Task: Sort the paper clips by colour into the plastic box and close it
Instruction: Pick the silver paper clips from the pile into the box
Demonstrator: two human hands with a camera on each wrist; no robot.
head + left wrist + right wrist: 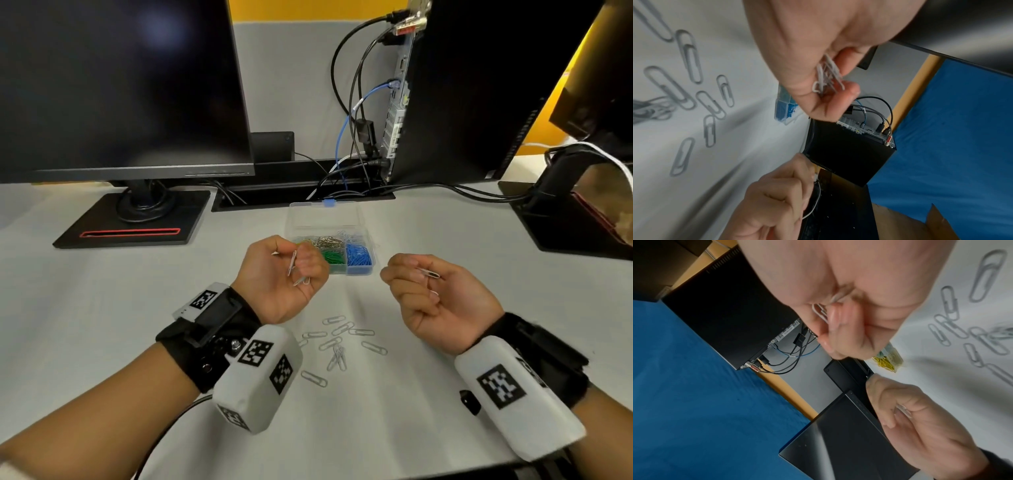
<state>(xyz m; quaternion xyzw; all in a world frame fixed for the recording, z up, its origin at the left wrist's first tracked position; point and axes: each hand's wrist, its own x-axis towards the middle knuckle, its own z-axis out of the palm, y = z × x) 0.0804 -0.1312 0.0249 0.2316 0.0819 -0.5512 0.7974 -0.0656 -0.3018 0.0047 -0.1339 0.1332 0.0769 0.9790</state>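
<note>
A clear plastic box point(359, 270) stands open on the table, its lid point(325, 216) flat behind it. Its compartments hold green point(334, 256), blue point(358, 255), silver, white and yellow point(887, 361) clips. My left hand point(284, 274) is raised palm-up just left of the box, fingers curled round a bunch of white paper clips point(827, 76). My right hand point(431, 291) hovers palm-up right of the box, gripping white clips point(430, 273) between thumb and fingers. Several more white clips point(337, 342) lie scattered on the table between my wrists.
A monitor point(120, 85) on a black stand point(133, 219) stands at the back left. A black computer tower point(479, 85) with cables point(352, 113) rises behind the box. Another black stand point(565, 212) sits at the right. A small black object point(470, 401) lies near my right wrist.
</note>
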